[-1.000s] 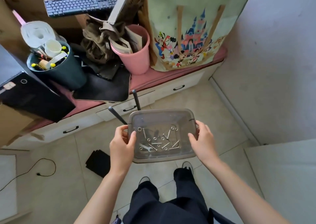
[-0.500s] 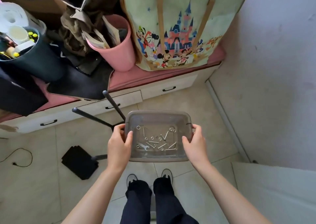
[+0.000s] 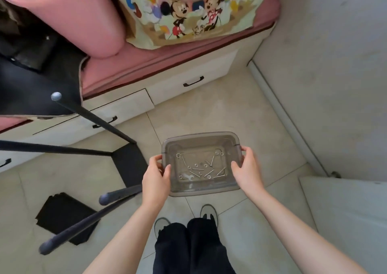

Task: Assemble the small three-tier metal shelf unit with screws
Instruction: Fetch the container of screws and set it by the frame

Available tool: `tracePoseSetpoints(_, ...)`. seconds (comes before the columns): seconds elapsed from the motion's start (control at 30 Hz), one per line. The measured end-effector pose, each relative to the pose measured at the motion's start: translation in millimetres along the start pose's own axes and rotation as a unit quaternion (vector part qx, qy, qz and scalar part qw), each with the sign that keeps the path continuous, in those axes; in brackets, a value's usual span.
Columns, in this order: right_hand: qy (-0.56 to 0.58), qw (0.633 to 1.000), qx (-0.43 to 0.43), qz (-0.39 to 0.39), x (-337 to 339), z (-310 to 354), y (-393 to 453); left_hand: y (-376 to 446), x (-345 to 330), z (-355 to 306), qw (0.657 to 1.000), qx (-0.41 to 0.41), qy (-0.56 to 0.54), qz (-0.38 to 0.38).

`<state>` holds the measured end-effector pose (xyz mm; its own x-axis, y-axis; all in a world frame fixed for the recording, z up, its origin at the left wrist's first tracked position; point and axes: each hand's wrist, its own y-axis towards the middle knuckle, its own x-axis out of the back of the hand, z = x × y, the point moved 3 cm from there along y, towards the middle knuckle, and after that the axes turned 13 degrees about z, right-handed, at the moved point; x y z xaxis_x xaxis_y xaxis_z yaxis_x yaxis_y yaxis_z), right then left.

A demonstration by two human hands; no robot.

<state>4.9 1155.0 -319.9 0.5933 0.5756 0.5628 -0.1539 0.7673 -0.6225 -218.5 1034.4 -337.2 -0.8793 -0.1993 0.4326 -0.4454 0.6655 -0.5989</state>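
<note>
Plastic tray lowered floorward, left hand, right hand still gripping sides

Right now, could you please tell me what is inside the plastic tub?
Inside the tub: loose screws, washers and a small wrench. No hardware is hidden; both hands grip its ends.

pink bin cropped, left fingers hidden

Bare floor tiles lie open ahead of the bin. Black shelf legs crowd its left side.
</note>
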Motion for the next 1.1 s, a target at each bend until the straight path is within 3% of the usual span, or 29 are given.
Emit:
tracePoseSetpoints(0.17,-0.022,1.000,-0.007,-0.006,-73,-55,88,84,-53,78,0.999,0.023,-0.021,0.012)
tracePoseSetpoints(0.37,-0.093,0.994,0.049,0.030,-151,-110,180,168,-102,172,0.991,0.092,-0.092,-0.025)
tracePoseSetpoints(0.53,-0.131,0.988,0.076,0.035,-194,-139,240,216,-132,228,0.988,0.094,-0.118,-0.028)
tracePoseSetpoints(0.8,-0.316,0.940,0.122,0.023,-242,-153,307,255,-165,285,0.961,0.143,-0.235,0.039)
tracePoseSetpoints(1.1,-0.346,0.911,0.223,-0.011,-259,-152,362,251,-209,319,0.926,0.120,-0.338,0.115)
